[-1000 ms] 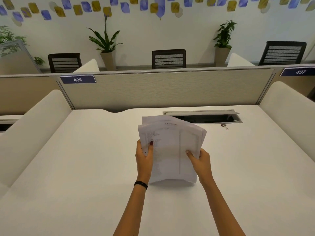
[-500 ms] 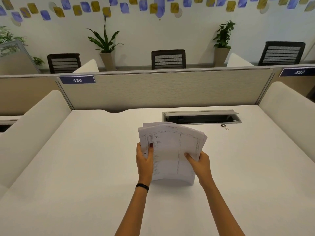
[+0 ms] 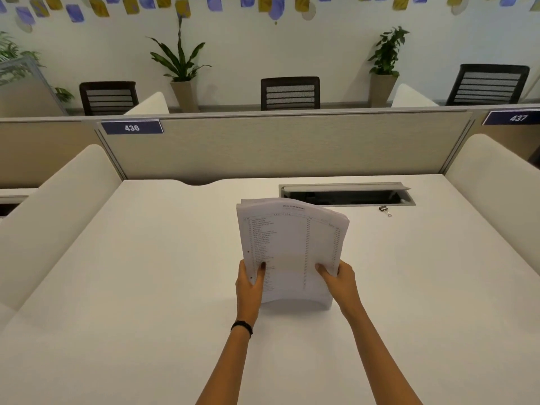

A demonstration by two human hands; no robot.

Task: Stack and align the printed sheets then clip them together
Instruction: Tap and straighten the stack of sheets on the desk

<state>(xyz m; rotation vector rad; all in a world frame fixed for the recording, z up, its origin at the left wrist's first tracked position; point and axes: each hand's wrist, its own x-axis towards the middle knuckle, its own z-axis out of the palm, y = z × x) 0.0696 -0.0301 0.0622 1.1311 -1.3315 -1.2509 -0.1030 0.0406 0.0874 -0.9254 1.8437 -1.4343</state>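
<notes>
A stack of printed sheets (image 3: 292,247) stands on its bottom edge on the white desk (image 3: 146,287), bowed slightly, with printed lists facing me. My left hand (image 3: 249,285) grips its lower left edge, thumb on the front. My right hand (image 3: 339,280) grips the lower right edge. The top edges lie close together, with thin slivers of back sheets showing at the upper left. A small binder clip (image 3: 385,210) lies on the desk to the far right, apart from both hands.
An open cable tray slot (image 3: 346,195) sits in the desk behind the sheets. A beige partition (image 3: 277,147) closes the far side, and padded dividers (image 3: 52,217) flank the desk left and right. Chairs and potted plants stand beyond.
The fanned-out sheets have drawn together into a more even stack, standing taller on the desk. Both hands keep their grip on the lower edges.
</notes>
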